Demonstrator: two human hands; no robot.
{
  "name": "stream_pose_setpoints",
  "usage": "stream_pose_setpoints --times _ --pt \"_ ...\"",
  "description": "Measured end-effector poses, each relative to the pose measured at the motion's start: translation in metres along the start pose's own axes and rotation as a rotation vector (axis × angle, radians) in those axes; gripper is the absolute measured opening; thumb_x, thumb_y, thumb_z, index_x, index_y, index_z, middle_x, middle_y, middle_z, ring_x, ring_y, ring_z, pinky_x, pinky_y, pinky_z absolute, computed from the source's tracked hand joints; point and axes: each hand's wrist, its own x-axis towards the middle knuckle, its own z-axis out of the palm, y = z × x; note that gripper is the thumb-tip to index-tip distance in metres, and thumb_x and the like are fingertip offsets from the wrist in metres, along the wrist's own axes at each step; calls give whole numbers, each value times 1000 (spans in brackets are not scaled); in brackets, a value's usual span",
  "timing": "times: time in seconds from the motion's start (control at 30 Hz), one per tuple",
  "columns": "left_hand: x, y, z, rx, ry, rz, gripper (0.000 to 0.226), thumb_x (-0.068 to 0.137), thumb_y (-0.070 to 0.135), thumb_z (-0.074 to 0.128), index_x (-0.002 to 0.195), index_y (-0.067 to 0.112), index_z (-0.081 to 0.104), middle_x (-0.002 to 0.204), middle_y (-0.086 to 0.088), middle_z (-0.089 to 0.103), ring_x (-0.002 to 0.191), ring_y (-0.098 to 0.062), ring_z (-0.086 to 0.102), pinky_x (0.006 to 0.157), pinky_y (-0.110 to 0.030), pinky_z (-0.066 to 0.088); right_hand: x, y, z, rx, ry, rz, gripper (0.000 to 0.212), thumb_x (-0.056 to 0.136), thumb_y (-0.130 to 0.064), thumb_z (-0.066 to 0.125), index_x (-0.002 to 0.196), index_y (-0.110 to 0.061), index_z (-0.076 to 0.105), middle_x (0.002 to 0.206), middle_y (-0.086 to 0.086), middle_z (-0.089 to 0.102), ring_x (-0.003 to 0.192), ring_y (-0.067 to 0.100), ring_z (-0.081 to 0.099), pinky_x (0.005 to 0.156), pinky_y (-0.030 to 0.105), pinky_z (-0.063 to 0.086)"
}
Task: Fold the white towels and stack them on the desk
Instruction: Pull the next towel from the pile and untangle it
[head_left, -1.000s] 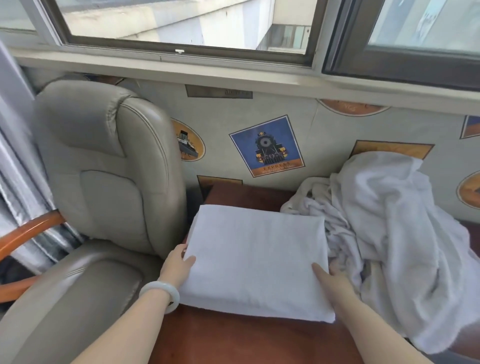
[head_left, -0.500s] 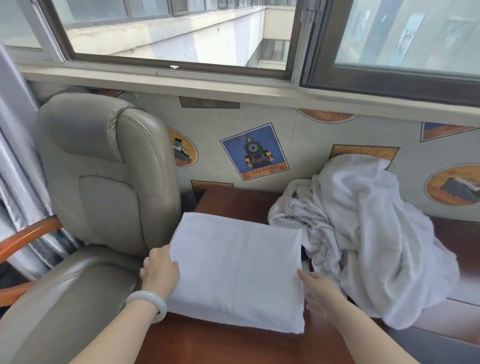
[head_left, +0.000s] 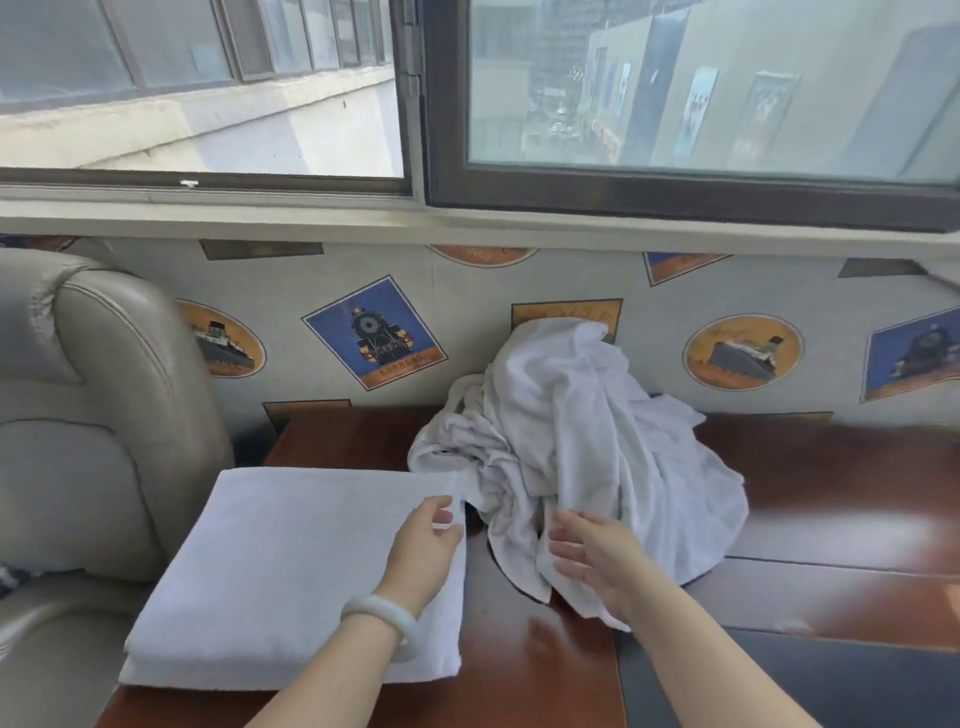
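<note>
Evidently the folded towel had been let go in the head view. Half a second before, it was flanked at both edges; now it lay flat at the left end of the desk, beside the chair. The left hand had been brought across to its right edge, fingers loosely curled; whether a corner was pinched could not be told. The right hand was spread, unclenched, against the crumpled pile — the next towel, it was judged, was being sought.
</note>
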Motion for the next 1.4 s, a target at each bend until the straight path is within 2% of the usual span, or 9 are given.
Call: stream_pose_setpoints --times 0.17,0.3,0.5,0.6,0.83,0.93,1.03,1.17,1.4 --pt "10 53 80 -81 -56 -12 28 94 25 62 121 25 53 110 13 57 104 -10 58 92 -31 50 1 -28 -87 -196 125 -182 18 94 -20 63 111 -15 62 106 6 65 97 20 64 78 33 56" --pt "24 89 165 -106 -118 -27 57 82 40 75 126 25 43 118 7 55 112 -16 56 102 -44 47 10 -40 -158 -259 166 -202 19 92 -17 64 111 -17 62 105 2 65 95 17 63 74 28 54" --pt "-14 138 229 -98 63 74 24 90 24 65 104 33 49 94 5 64 90 -16 62 82 -34 50 33 -50 -204 -200 29 -144 23 93 -24 65 112 -12 64 105 6 66 94 19 64 79 36 58" --pt "-46 162 232 -117 -26 188 13 86 32 67 98 35 61 85 1 68 83 -16 66 81 -37 54 25 -62 -201 -15 -185 -54 37 89 -46 66 111 -15 66 108 10 71 99 26 68 79 39 58" --pt "-114 172 225 -36 -180 266 34 78 35 74 111 40 71 93 2 60 77 2 58 81 -9 43 -31 -94 -250 -72 -100 -309 57 80 -53 72 99 0 65 85 13 65 80 27 64 69 40 51" --pt "-136 163 220 -167 -145 123 22 90 31 69 110 41 66 113 -2 60 93 -1 59 80 -10 46 -74 -99 -291 -5 -26 -388 26 94 -32 62 99 -9 71 93 16 73 89 33 67 74 43 52" --pt "-151 153 223 -368 -116 -86 23 95 19 63 117 19 57 120 -3 58 94 -4 55 65 -16 46 -119 -92 -333 93 43 -399 25 100 -22 52 107 -8 71 100 17 74 92 31 67 75 40 52" --pt "-173 146 251 -568 -223 -247 38 94 26 65 126 17 46 121 -5 61 106 -20 60 83 -33 51 -167 -63 -380 134 125 -362 28 98 -21 51 110 -6 72 106 22 71 92 31 66 80 42 49" --pt "-230 152 351 -738 -558 -461 31 89 23 71 112 3 62 91 -15 66 70 -27 65 56 -28 49 -225 -48 -462 88 79 -354 28 98 -9 46 108 2 69 104 29 70 84 31 70 62 33 59"
